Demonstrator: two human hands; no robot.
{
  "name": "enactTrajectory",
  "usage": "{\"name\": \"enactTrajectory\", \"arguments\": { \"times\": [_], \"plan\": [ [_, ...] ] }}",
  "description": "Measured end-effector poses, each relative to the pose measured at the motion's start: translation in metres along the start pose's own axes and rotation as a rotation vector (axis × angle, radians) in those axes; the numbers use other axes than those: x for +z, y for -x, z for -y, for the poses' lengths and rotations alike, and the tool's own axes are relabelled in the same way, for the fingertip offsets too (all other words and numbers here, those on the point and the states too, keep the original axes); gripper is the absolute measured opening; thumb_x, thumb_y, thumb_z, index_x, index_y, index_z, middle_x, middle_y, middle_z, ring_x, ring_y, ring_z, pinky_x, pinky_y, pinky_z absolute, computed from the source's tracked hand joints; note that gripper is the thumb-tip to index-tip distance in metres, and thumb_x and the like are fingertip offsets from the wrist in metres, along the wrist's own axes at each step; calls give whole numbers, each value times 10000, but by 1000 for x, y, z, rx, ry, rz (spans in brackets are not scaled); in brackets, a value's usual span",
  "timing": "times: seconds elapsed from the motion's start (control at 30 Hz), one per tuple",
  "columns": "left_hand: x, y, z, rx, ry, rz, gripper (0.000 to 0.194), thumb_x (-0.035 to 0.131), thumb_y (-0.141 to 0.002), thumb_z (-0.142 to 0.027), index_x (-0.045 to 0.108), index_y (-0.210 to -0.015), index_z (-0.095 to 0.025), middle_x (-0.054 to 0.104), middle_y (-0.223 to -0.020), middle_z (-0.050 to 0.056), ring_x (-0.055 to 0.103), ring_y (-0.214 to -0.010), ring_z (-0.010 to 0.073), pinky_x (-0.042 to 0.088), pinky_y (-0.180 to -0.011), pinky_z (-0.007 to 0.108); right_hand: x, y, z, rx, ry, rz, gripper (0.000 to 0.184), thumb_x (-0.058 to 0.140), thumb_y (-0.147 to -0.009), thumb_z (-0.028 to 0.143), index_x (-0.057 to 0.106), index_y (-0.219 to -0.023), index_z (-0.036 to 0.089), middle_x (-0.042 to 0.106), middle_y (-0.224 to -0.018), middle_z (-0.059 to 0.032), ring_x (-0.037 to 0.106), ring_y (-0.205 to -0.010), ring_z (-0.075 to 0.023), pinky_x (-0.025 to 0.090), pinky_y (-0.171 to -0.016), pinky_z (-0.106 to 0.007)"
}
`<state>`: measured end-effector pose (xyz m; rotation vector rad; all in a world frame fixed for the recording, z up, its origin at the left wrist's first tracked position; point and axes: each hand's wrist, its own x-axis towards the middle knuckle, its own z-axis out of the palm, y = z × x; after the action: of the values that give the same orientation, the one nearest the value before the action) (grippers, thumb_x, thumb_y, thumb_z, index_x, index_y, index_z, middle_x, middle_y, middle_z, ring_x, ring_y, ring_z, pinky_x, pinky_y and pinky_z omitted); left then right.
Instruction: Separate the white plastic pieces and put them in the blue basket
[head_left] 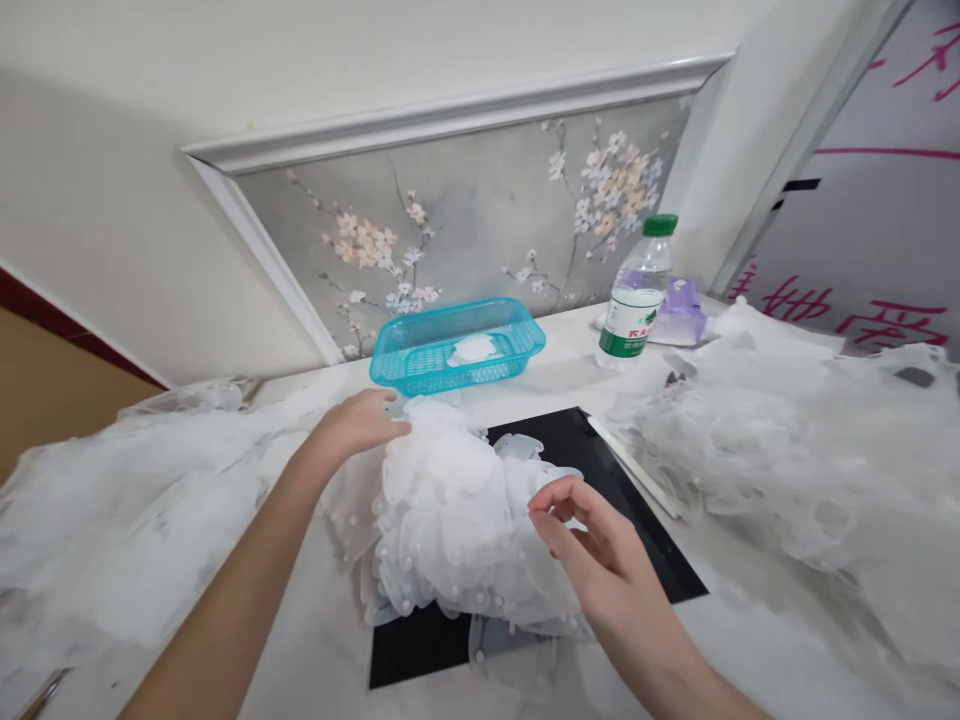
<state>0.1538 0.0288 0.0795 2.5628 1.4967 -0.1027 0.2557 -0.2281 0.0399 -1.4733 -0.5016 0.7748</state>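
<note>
A heap of white sheer fabric pieces with small pearl beads (450,520) lies on a black mat (637,520) on the white table. My left hand (358,422) rests on the heap's upper left edge, fingers curled onto the fabric. My right hand (592,560) is at the heap's right side, thumb and forefinger pinched on a thin translucent piece. A turquoise plastic basket (517,345) stands behind the heap with a few white pieces inside.
Loose white tulle is piled at the left (105,500) and at the right (795,440). A water bottle with a green cap (636,295) and a purple tissue pack (679,315) stand at the back right. A floral wall panel is behind.
</note>
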Motion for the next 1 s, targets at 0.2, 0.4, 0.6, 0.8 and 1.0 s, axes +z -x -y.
{"name": "enactTrajectory", "arguments": {
  "times": [0.2, 0.4, 0.6, 0.8, 1.0],
  "plan": [
    [24, -18, -46, 6, -32, 140, 543, 481, -742, -579, 688, -985, -141, 662, -1126, 154, 604, -1045, 352, 464, -835, 376, -2, 1, 1, 52, 7, 54, 163, 583, -747, 367, 554, -707, 212, 505, -705, 7, 401, -595, -115, 299, -528, -244],
    [59, -23, -76, -104, -160, -30, 589, 428, -819, -556, 653, -1040, -57, 601, -1150, 285, 546, -1086, 416, 377, -882, 531, -2, 7, 4, 76, -25, 54, 172, 589, -744, 378, 563, -714, 211, 505, -676, 10, 401, -584, -116, 285, -518, -245],
    [61, -21, -76, -90, -214, -116, 361, 471, -905, -368, 589, -1107, -94, 633, -1071, 146, 598, -993, 241, 435, -890, 454, 0, 7, 3, 63, -2, 75, 179, 574, -755, 381, 562, -706, 209, 499, -671, 10, 396, -584, -115, 296, -520, -248],
    [60, -18, -75, 53, -241, -137, 282, 528, -886, -346, 605, -1040, -123, 625, -1073, 93, 578, -1017, 210, 425, -930, 457, 1, 6, 0, 33, -16, 67, 176, 579, -741, 375, 559, -686, 209, 482, -647, 12, 388, -569, -117, 287, -505, -247],
    [33, 1, -66, 214, -169, -220, 234, 479, -831, -360, 640, -908, -208, 688, -927, 64, 622, -909, 256, 442, -796, 356, 1, 6, 0, 51, -12, 70, 177, 584, -737, 386, 562, -704, 214, 499, -651, 8, 406, -566, -121, 295, -501, -246]
  ]
}}
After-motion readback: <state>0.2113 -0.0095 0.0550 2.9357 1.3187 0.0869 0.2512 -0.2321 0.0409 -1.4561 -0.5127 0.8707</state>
